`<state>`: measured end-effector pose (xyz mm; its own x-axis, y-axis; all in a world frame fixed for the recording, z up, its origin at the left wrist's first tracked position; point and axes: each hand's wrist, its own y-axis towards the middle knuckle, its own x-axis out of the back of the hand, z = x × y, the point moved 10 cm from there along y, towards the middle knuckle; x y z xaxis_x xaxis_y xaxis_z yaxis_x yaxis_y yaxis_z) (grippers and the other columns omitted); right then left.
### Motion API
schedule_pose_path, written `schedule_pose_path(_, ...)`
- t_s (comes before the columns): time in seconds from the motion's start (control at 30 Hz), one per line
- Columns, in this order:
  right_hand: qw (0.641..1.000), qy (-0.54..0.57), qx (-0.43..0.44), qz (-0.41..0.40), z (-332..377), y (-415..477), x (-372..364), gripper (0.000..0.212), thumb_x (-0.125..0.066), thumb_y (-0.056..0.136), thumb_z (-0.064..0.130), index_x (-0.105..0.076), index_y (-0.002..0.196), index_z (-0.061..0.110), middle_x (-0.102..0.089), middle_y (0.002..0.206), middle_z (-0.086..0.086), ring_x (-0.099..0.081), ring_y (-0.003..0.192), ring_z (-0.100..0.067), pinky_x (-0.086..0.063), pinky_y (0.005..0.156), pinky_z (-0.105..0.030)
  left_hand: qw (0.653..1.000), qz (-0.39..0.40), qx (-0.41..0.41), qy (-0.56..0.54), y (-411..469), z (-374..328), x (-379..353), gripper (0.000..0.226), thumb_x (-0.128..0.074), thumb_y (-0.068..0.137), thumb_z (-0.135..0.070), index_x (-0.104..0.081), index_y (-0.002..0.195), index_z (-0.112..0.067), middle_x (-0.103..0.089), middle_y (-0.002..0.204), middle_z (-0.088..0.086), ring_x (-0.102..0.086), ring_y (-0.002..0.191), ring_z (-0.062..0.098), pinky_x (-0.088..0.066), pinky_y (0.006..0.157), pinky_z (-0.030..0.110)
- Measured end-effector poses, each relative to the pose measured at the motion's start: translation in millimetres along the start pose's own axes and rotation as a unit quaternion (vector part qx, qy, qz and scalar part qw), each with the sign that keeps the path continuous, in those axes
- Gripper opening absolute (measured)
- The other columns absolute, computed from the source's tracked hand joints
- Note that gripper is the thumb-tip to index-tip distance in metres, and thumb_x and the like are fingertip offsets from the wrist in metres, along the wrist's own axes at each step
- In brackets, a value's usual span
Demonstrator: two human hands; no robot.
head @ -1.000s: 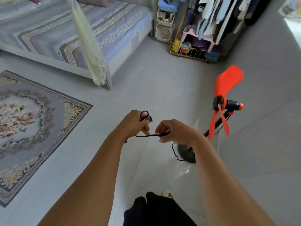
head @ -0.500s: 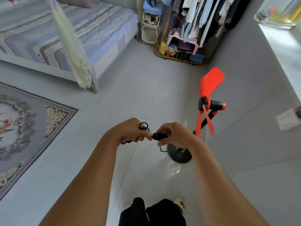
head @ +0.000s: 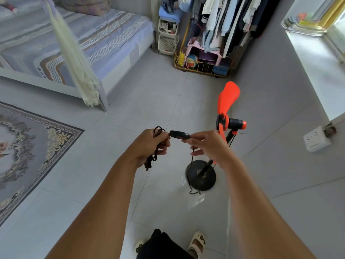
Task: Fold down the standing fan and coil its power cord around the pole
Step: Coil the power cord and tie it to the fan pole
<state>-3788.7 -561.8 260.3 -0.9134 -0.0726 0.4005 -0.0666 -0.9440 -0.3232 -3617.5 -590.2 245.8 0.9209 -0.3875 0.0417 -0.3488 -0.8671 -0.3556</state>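
A small standing fan with orange blades (head: pixel 228 99) and a black motor head (head: pixel 235 123) stands on a round black base (head: pixel 202 176); its thin black pole (head: pixel 228 136) leans up to the right. My left hand (head: pixel 149 146) is closed around a bundle of looped black power cord (head: pixel 154 157), loops sticking out above and below the fist. My right hand (head: pixel 209 146) pinches a black oval switch block (head: pixel 179 135) on the cord, held between the two hands. From the right hand the cord hangs down to the floor beside the base.
A bed (head: pixel 104 43) with a hanging net stands at the back left and a patterned rug (head: pixel 28 146) lies on the left. A clothes rack over a yellow wire basket (head: pixel 201 66) is behind the fan. A white power strip (head: pixel 316 140) lies at the right. My feet are below.
The hands have risen and the cord between them has shortened; the black switch block now sits between the fingers. The view has shifted right, so the fan sits more to the centre.
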Motion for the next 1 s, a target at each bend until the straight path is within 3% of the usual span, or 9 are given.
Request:
schedule_pose_path(0.13,1.000,0.021,-0.013,0.005,3,-4,19,0.020,-0.066,0.089,0.009,-0.073,0.106,0.001,-0.075,0.092,-0.017,-0.074,0.078,-0.018,-0.061,0.068,-0.022,0.999,0.027,-0.014,-0.035,3,-10,-24,0.023,-0.043,0.103,-0.017,-0.060,0.113,-0.005,-0.076,0.098,0.011,-0.074,0.089,0.021,-0.060,0.081,0.035)
schedule_pose_path(0.27,0.997,-0.002,0.027,-0.075,16,-5,50,0.022,-0.071,0.086,0.012,-0.070,0.108,0.007,-0.075,0.078,-0.009,-0.074,0.074,-0.017,-0.058,0.076,-0.029,0.997,0.049,-0.032,-0.056,8,-23,-50,0.025,-0.040,0.104,-0.017,-0.056,0.121,-0.006,-0.076,0.102,0.012,-0.074,0.094,0.022,-0.059,0.083,0.036)
schedule_pose_path(0.4,0.984,0.044,0.080,-0.154,32,-12,80,0.023,-0.073,0.083,0.010,-0.072,0.105,0.005,-0.075,0.078,-0.011,-0.070,0.065,-0.008,-0.049,0.059,-0.010,0.995,0.071,-0.042,-0.064,10,-34,-72,0.024,-0.041,0.104,-0.015,-0.053,0.119,-0.002,-0.075,0.101,0.015,-0.073,0.096,0.025,-0.058,0.087,0.038)
schedule_pose_path(0.63,0.967,0.065,0.104,-0.224,40,-22,110,0.015,-0.077,0.080,0.014,-0.076,0.095,0.011,-0.076,0.078,-0.002,-0.069,0.068,-0.001,-0.049,0.065,-0.008,0.988,0.104,-0.052,-0.104,12,-44,-98,0.018,-0.044,0.103,-0.013,-0.057,0.104,-0.001,-0.074,0.094,0.019,-0.073,0.090,0.033,-0.057,0.088,0.045)
schedule_pose_path(0.83,0.945,0.086,0.149,-0.279,59,-29,136,0.013,-0.074,0.083,0.011,-0.077,0.095,0.010,-0.073,0.077,0.007,-0.066,0.065,0.006,-0.048,0.063,-0.005,0.981,0.145,-0.070,-0.109,14,-72,-110,0.026,-0.048,0.102,-0.018,-0.067,0.111,-0.002,-0.063,0.082,0.003,-0.062,0.077,0.014,-0.056,0.078,0.029)
schedule_pose_path(1.0,0.936,0.099,0.181,-0.286,85,-29,145,0.017,-0.074,0.083,0.013,-0.077,0.100,0.009,-0.074,0.085,0.003,-0.066,0.068,0.007,-0.048,0.062,-0.006,0.980,0.158,-0.103,-0.060,15,-105,-115,0.023,-0.046,0.102,-0.014,-0.067,0.105,-0.002,-0.055,0.077,0.001,-0.055,0.069,0.011,-0.054,0.074,0.024)
